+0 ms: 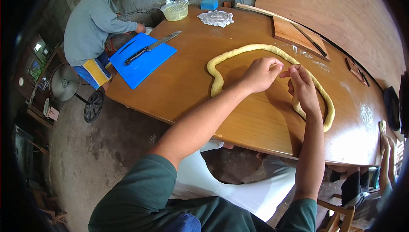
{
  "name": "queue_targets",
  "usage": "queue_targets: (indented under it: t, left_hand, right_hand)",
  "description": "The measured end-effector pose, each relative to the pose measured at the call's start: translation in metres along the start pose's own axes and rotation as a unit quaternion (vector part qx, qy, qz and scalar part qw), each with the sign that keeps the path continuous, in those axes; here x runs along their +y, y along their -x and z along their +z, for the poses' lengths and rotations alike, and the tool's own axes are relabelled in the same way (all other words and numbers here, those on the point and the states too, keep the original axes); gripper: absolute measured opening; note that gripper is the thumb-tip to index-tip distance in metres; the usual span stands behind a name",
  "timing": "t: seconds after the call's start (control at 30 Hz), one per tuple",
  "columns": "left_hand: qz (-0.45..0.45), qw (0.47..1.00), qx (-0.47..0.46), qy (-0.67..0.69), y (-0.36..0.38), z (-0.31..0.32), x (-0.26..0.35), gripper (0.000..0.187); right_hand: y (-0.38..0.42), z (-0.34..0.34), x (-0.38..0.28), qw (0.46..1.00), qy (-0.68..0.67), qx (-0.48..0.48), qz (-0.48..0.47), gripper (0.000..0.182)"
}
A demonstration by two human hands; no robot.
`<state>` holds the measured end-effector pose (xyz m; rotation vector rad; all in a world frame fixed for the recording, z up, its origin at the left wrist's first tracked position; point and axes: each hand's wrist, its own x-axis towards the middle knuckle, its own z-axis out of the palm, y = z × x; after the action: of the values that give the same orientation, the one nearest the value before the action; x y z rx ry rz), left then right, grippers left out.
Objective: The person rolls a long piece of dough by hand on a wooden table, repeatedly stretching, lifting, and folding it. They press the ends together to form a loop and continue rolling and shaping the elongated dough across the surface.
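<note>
A long, thin rope of pale yellow dough point(249, 48) lies in a wide loop on the wooden table point(183, 91). Over the inside of the loop, my left hand point(265, 74) is closed with its fingertips pressed together. Close to its right, my right hand point(301, 85) has curled fingers, its fingertips almost meeting those of the left. What the two hands pinch, if anything, is too small to make out. The right hand and forearm overlap the right part of the rope, while my left forearm passes in front of its left end.
A knife point(153, 47) rests on a blue cutting board point(140, 68) at the left. Behind stand a bowl with a whisk point(175, 11), a crumpled cloth point(216, 18) and a blue sponge point(209, 4). A wooden board point(298, 38) lies at back right. One person point(91, 23) stands far left; another's arms point(387, 155) reach in at right.
</note>
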<state>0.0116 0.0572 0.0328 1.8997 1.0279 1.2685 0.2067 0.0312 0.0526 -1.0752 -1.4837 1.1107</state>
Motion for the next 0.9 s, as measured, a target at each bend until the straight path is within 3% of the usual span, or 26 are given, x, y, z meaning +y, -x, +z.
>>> queue_targets:
  t: [0.07, 0.23, 0.3, 0.43, 0.53, 0.6, 0.7, 0.8, 0.9]
  left_hand:
    - [-0.047, 0.998, -0.040, -0.021, 0.001, -0.007, 0.011, 0.030]
    - [0.019, 1.000, -0.014, 0.019, 0.000, -0.004, 0.005, 0.031]
    - [-0.040, 0.997, -0.066, 0.000, 0.004, -0.009, 0.018, 0.035]
    - [-0.049, 0.997, -0.067, -0.003, -0.001, -0.005, 0.010, 0.043]
    - [-0.058, 0.998, -0.031, 0.012, 0.002, -0.008, 0.014, 0.051]
    - [-0.014, 1.000, -0.010, 0.020, 0.002, -0.010, 0.016, 0.055]
    - [-0.004, 1.000, 0.012, 0.017, 0.001, -0.008, 0.015, 0.057]
    - [-0.003, 1.000, 0.010, 0.019, 0.001, -0.005, 0.007, 0.057]
    - [-0.032, 0.999, -0.002, 0.024, -0.001, -0.009, 0.006, 0.052]
  right_hand:
    - [0.003, 0.000, -0.006, 1.000, 0.003, -0.017, 0.005, 0.027]
    - [0.004, -0.008, -0.003, 0.999, -0.027, -0.034, 0.024, 0.027]
    - [0.005, -0.007, -0.001, 0.998, -0.053, -0.016, 0.002, 0.030]
    - [0.006, -0.006, -0.008, 0.998, -0.063, 0.005, 0.021, 0.037]
    - [0.007, -0.006, -0.009, 0.999, -0.020, 0.019, 0.035, 0.046]
    - [0.002, -0.009, 0.001, 0.999, 0.037, 0.017, -0.027, 0.052]
    - [0.005, -0.005, -0.003, 0.998, 0.054, 0.020, -0.027, 0.053]
    - [0.003, -0.002, 0.003, 0.999, 0.033, 0.014, -0.016, 0.053]
    - [-0.003, -0.006, 0.014, 1.000, 0.007, 0.004, -0.017, 0.034]
